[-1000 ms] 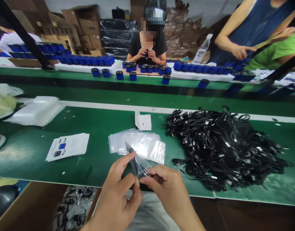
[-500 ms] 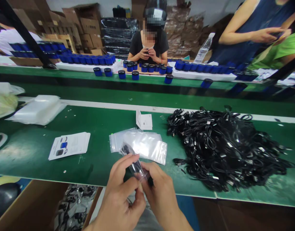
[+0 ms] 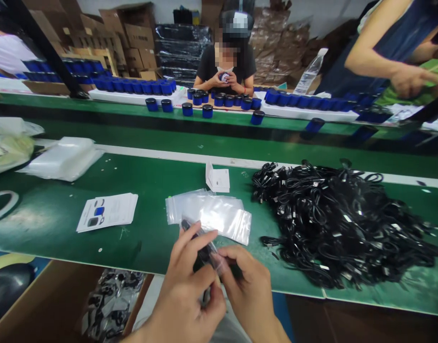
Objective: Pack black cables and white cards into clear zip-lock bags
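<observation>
From afar, I see the green table (image 3: 151,243) with a large cable pile (image 3: 343,224) left, a box (image 3: 44,297) of filled bags (image 3: 114,302) seemingly done, flat spare bags (image 3: 222,214), and my left hand (image 3: 194,283) and right hand (image 3: 249,281), fingers closed on one dark-filled packet (image 3: 208,250) over the near edge, apparently unfinished.

Black cables (image 3: 322,228), clear bags (image 3: 219,214), green tabletop (image 3: 151,252); black-topped blue cylinders (image 3: 257,118)
</observation>
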The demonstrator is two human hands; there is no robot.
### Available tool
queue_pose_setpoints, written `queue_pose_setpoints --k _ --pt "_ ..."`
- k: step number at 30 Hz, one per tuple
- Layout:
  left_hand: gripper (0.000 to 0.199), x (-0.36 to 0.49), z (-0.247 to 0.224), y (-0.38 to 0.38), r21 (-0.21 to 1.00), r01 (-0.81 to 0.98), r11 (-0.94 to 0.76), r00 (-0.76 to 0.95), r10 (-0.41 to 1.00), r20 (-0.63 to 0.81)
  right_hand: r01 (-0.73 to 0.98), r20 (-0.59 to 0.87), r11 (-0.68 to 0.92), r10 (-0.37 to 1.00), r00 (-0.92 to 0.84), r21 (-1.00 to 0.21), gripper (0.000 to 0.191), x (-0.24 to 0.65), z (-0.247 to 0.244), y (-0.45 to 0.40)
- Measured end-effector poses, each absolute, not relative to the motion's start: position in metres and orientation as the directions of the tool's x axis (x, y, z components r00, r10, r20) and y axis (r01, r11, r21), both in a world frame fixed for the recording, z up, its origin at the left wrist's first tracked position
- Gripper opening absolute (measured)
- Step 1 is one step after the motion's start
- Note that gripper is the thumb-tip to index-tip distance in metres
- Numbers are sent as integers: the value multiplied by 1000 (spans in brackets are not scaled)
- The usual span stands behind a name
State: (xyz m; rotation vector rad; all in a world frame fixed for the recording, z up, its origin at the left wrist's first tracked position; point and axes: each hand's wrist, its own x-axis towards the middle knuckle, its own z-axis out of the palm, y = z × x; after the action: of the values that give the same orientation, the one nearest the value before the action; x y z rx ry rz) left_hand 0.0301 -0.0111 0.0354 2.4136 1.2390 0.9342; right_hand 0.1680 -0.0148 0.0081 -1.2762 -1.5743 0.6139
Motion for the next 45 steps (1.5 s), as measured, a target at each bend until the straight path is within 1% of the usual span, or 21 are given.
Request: queue_pose_setpoints --k 2,3,5,7,8,10,12,15,16,18,19,21,23,25,26,27,30,33,37,40,45 --pt "20 26 35 -10 511 612 -604 446 797 407 402 310 260 948 65 -878 10 171 12 -15" --pt "20 22 34 -8 546 606 -579 433 815 385 370 265 220 961 76 -903 10 174 14 -15" --pt "34 12 32 0 685 571 -453 332 890 312 261 145 117 985 93 -958 11 178 18 -15" --pt "55 3 30 8 874 433 -219 200 969 144 104 9 -1 995 95 -995 14 180 20 -14" --pt "57 0 29 12 940 333 -77 196 981 11 36 -51 -54 995 84 -998 16 180 21 -13" --pt "46 -3 28 18 968 170 185 283 932 -227 -49 -127 -125 990 54 -991 21 180 21 -9" --pt "34 -6 30 20 944 122 307 376 866 -330 -85 -175 -172 984 27 -981 25 180 21 -5" --pt "27 -10 36 22 951 166 260 433 848 -307 -105 -230 -232 973 -26 -967 28 183 22 -3" --pt "30 -12 40 22 954 195 226 439 850 -291 -82 -242 -246 969 -57 -966 27 184 23 -2" --pt "48 -12 47 24 944 278 177 439 851 -288 5 -241 -243 962 -125 -970 21 185 26 -3" --pt "52 -10 51 25 934 322 158 443 847 -296 53 -235 -229 960 -154 -972 17 184 27 -3" --pt "42 -3 54 25 917 366 158 462 825 -326 83 -227 -215 956 -185 -973 12 183 29 -3" --pt "23 5 53 25 925 323 201 448 829 -336 8 -220 -222 961 -167 -975 10 182 31 -3" --pt "17 10 49 25 943 258 212 384 873 -301 -72 -183 -194 973 -143 -978 18 184 31 -5" --pt "17 11 46 25 948 251 195 353 894 -277 -68 -158 -168 978 -137 -983 23 185 31 -6" --pt "17 11 43 25 950 263 165 330 911 -249 -28 -132 -137 982 -137 -990 25 186 31 -7" --pt "17 9 38 26 944 326 61 269 951 -154 151 -104 -88 989 -103 -985 8 188 30 -9" --pt "22 6 35 27 941 338 -11 213 975 -65 193 -96 -89 995 -31 -977 19 187 30 -7" --pt "17 6 35 29 956 295 -5 228 971 -65 244 -16 -2 998 -55 -970 20 188 30 -4" --pt "15 7 37 29 950 312 -4 249 966 -78 300 47 69 996 -80 -951 20 189 30 -3" --pt "17 10 35 28 941 331 -65 242 970 -18 421 136 141 990 -40 -896 20 191 29 -2"
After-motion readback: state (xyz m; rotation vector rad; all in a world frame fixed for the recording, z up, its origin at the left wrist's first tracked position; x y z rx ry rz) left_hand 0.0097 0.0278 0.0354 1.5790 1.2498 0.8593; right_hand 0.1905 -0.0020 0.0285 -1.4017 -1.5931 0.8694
